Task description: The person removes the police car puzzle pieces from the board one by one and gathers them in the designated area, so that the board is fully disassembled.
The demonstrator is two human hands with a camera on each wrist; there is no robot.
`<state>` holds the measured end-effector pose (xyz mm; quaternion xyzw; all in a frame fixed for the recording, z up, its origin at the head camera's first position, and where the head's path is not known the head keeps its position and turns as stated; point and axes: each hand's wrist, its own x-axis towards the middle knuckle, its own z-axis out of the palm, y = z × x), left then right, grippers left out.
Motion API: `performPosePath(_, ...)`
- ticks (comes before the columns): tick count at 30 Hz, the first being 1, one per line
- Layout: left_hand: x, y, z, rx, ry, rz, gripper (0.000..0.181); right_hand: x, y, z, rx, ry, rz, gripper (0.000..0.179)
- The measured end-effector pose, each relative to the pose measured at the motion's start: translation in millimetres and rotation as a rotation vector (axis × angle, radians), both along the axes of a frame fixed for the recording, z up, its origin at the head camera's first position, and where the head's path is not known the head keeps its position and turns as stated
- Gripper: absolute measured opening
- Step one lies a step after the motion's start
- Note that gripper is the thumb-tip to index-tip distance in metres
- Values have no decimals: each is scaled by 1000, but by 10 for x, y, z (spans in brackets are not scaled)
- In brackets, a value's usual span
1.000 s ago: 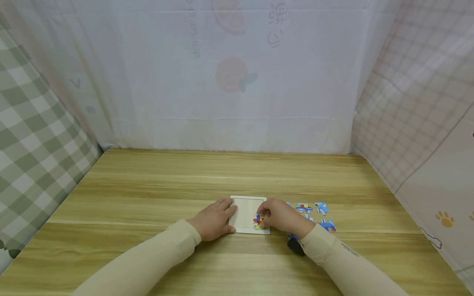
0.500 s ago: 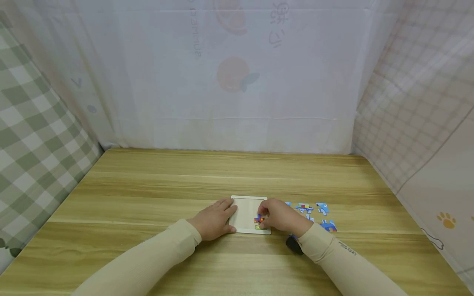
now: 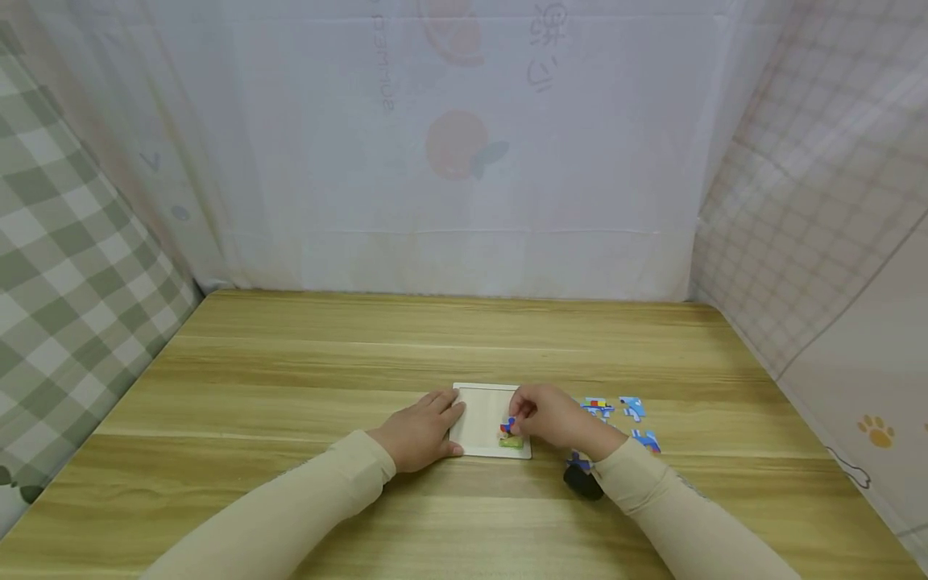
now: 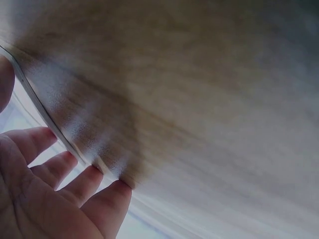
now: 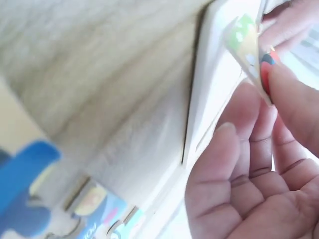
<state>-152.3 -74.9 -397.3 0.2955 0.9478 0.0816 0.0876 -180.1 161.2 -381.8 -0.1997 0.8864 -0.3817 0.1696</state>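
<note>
A shallow wooden puzzle tray (image 3: 478, 411) with a pale rim lies on the table. My left hand (image 3: 418, 431) rests along its left side, fingers spread and fingertips at the rim; the left wrist view shows those fingertips (image 4: 117, 191) against the edge. Over the tray's right side, my right hand (image 3: 553, 417) pinches a colourful jigsaw puzzle piece (image 3: 507, 428) between thumb and fingers. In the right wrist view the puzzle piece (image 5: 251, 59) is tilted, with green and white on one end and red and blue by the thumb (image 5: 294, 94).
Several blue jigsaw pieces (image 3: 632, 408) lie to the right of the tray, some partly hidden by the right wrist. A black object (image 3: 582, 483) sits under that wrist at the sleeve cuff. The wooden table (image 3: 290, 362) ends at a white curtain (image 3: 326, 258) behind.
My right hand has shifted slightly at the tray's lower right, and the pinched puzzle piece has turned a little in its fingers. My left hand stays at the left rim.
</note>
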Motion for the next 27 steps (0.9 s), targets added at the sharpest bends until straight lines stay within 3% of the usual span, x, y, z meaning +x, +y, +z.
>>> performPosePath(7,4,3,0,5,-9,11,64,21,99,38,-67,-11,-51,9)
performPosePath(17,5,-4,2,14,-20,11,64,84,435,124,-133,-105,-107,14)
performPosePath(27,7,-5,1,11,-19,7,64,192,894,178,-110,-99,-133,22)
